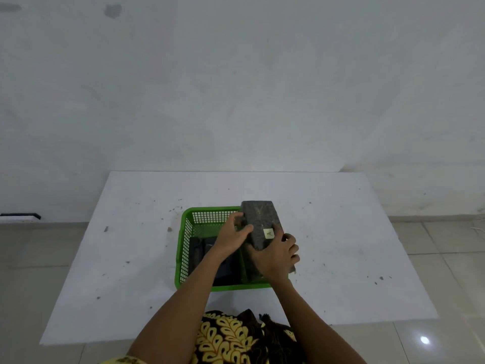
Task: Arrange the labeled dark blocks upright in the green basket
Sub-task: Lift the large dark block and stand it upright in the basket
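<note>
A green mesh basket [186, 243] sits in the middle of a white sheet. A dark speckled block [259, 216] with a pale label marked "A" stands tilted over the basket's right side. My left hand [232, 236] grips its left edge and my right hand [278, 254] holds its lower right part. Other dark blocks [200, 252] lie inside the basket, partly hidden by my left forearm.
The white sheet [341, 245] covers a tiled floor, with a white wall behind it. Small dark crumbs dot the sheet. My patterned yellow and brown clothing [236, 337] shows at the bottom edge. A black and white strip [21, 216] lies at the far left.
</note>
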